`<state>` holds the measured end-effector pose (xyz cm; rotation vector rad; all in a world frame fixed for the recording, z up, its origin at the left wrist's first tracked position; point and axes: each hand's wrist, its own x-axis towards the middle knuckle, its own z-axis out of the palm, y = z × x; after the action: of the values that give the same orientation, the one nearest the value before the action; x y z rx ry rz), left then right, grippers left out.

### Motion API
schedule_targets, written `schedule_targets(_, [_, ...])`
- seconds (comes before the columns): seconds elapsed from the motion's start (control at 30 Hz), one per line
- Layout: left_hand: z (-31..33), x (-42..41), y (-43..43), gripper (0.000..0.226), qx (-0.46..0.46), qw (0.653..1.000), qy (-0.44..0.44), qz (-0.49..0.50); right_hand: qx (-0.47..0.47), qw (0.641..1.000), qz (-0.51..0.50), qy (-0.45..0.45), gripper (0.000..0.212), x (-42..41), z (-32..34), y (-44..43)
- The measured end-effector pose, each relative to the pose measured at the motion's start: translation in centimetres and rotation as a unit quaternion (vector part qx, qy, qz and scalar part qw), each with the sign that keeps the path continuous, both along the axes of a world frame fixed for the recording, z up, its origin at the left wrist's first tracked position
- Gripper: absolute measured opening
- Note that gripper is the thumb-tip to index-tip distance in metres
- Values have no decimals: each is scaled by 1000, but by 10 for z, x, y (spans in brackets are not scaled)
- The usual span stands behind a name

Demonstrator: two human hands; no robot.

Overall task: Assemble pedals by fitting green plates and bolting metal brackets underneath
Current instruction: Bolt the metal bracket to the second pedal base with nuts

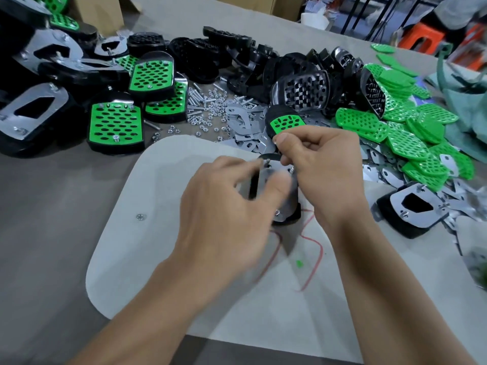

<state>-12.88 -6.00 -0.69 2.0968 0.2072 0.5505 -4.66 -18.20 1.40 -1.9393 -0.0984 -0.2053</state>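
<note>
Far left, finished pedals (pixel 116 127) lie heaped green-side up, parked clear of the work. Beside them the loose nuts and bolts (pixel 205 104) are scattered within easy reach, which suits a bolting step.

Centre now: the white board (pixel 137 259) is the work spot. On it the left hand (pixel 226 206) grips the pedal (pixel 294 216), fingers curled round the black body and thumb across the metal bracket (pixel 288 200). I'd say that pins the bracket to the body so the holes stay lined up.

The pedal sits underside up near the board's far edge. The shiny bracket is on top, black rim shows at its near end, and a threaded bolt end (pixel 267 162) pokes up through it. Any green plate would face down, out of sight.

Just right of it, the right hand (pixel 324 167) is over the pedal's far end, thumb and fingertips pinched on something tiny. Blur and fingers hide it, but it's probably a nut, poised to start on a thread. The two hands are close together over the part, nearly touching.

Further right, spare brackets (pixel 243 122) and loose green plates (pixel 411 133) are piled waiting. At the right edge another bracketed pedal (pixel 413 206) lies upside down.
</note>
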Motion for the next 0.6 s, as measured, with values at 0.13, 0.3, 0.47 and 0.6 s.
schedule_targets(0.13, [17,25,27,28,-49,998,-41,-16,27,999,41,17,11,-1,4,-4])
schedule_targets(0.3, [37,48,37,26,-20,987,-33,-154,100,986,108,74,24,0,8,-10])
schedule_targets(0.47, [42,60,38,17,-21,985,-46,-167,135,978,104,122,34,1,10,-11])
schedule_targets(0.6, [35,66,39,27,-12,992,-32,-125,46,996,35,62,13,5,11,-16])
